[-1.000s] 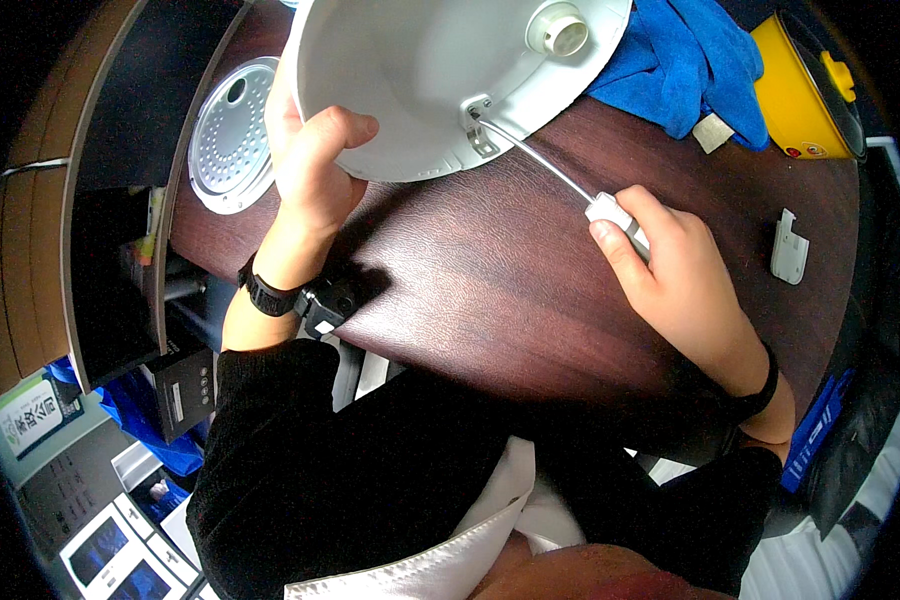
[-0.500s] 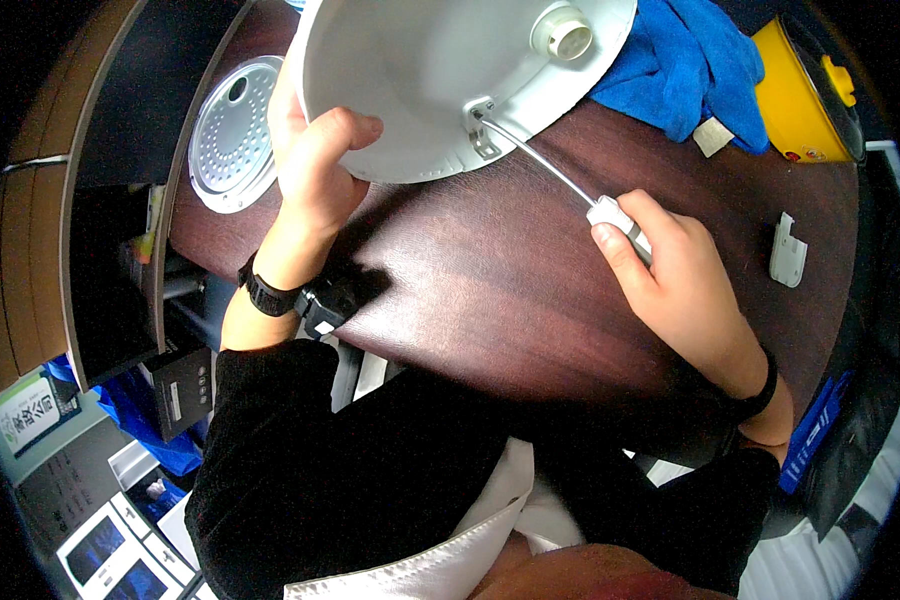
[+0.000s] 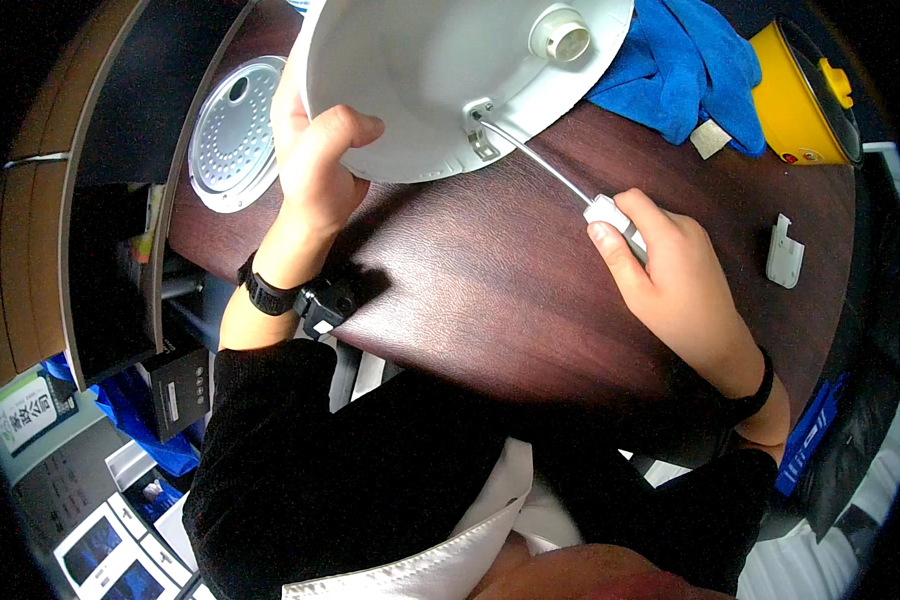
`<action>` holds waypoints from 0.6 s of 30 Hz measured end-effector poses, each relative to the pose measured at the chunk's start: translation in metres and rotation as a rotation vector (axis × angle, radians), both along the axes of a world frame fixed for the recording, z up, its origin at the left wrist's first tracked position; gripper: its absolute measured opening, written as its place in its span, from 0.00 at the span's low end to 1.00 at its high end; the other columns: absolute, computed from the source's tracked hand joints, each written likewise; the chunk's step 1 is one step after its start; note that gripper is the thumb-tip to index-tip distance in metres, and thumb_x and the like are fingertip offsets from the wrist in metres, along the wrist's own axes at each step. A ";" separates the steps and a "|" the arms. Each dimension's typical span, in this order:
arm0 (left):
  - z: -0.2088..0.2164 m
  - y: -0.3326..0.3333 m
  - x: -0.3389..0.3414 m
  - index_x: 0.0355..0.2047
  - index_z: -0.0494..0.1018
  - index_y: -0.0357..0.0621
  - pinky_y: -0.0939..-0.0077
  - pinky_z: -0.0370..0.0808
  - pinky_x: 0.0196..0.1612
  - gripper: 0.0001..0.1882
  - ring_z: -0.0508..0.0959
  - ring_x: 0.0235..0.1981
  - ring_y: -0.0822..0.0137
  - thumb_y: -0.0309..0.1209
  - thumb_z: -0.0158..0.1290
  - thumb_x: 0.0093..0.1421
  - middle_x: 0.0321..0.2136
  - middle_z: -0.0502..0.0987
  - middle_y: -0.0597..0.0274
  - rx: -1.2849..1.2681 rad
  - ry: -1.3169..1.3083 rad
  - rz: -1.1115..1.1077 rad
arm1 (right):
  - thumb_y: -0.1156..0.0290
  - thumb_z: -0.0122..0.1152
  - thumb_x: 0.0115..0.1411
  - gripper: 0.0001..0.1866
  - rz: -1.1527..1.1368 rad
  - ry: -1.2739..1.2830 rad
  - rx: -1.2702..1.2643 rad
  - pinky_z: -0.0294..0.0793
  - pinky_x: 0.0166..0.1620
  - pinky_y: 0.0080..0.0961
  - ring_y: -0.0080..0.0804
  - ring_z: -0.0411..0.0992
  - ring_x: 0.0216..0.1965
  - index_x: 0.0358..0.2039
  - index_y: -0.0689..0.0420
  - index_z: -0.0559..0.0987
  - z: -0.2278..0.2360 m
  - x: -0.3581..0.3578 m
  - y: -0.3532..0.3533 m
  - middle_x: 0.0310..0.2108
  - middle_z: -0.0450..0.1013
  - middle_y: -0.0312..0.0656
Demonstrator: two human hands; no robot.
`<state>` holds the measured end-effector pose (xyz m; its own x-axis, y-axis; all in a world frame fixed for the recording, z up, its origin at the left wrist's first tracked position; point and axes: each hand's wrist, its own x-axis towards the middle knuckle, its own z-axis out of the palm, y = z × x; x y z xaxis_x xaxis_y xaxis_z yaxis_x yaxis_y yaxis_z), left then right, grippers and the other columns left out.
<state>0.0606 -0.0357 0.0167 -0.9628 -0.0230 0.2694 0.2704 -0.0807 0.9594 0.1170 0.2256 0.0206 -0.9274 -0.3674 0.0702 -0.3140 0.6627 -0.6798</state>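
Observation:
My left hand (image 3: 320, 165) grips the near left rim of a white plastic shell (image 3: 410, 90), tilted so its hollow inside faces me. Its thumb lies over the edge and the other fingers are behind the wall. Inside the shell are a round white socket-like boss (image 3: 567, 42) and a small metal bracket (image 3: 483, 143) near the lower rim. My right hand (image 3: 670, 265) is closed around the white handle of a screwdriver (image 3: 538, 158). Its thin metal shaft runs up left over the rim, with the tip at the bracket. Whether it sits in a screw is too small to tell.
A perforated steamer tray (image 3: 235, 150) lies at the left on the dark wood table (image 3: 450, 280). Beyond the shell, a blue towel (image 3: 670, 70) is bunched beside a yellow pot (image 3: 800, 95). A small white plastic piece (image 3: 785, 252) lies at the right.
Almost nothing differs. The screwdriver and my right hand have shifted very slightly left in the picture; both grips are the same.

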 end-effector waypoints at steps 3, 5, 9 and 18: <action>0.002 0.004 0.000 0.56 0.53 0.40 0.57 0.71 0.48 0.44 0.64 0.49 0.51 0.35 0.52 0.35 0.49 0.60 0.45 0.004 0.009 0.014 | 0.66 0.53 0.56 0.11 -0.001 0.011 0.007 0.68 0.25 0.43 0.53 0.70 0.22 0.26 0.60 0.69 -0.001 0.000 0.000 0.19 0.70 0.53; -0.001 0.003 0.000 0.56 0.54 0.38 0.60 0.70 0.49 0.42 0.64 0.50 0.53 0.35 0.52 0.38 0.50 0.60 0.46 0.032 0.026 -0.012 | 0.65 0.53 0.55 0.11 -0.015 0.012 0.031 0.68 0.25 0.44 0.53 0.70 0.22 0.26 0.60 0.69 -0.001 0.001 -0.001 0.19 0.70 0.53; -0.001 0.000 0.000 0.54 0.56 0.38 0.63 0.69 0.48 0.38 0.65 0.49 0.56 0.34 0.52 0.40 0.49 0.62 0.47 0.038 0.030 -0.024 | 0.64 0.51 0.57 0.11 0.013 -0.151 0.025 0.68 0.23 0.41 0.53 0.68 0.20 0.27 0.60 0.68 -0.006 0.001 -0.003 0.17 0.69 0.52; 0.002 -0.001 -0.004 0.49 0.60 0.37 0.68 0.70 0.44 0.30 0.68 0.44 0.59 0.30 0.50 0.42 0.44 0.66 0.50 0.026 0.020 -0.062 | 0.58 0.32 0.65 0.18 0.138 -1.492 -1.028 0.67 0.17 0.22 0.31 0.67 0.14 0.36 0.60 0.65 -0.003 0.003 -0.015 0.19 0.66 0.42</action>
<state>0.0568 -0.0363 0.0188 -0.9571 0.0289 0.2883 0.2828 -0.1224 0.9513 0.1205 0.2107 0.0178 -0.3882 -0.7897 -0.4750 0.8631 -0.1310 -0.4877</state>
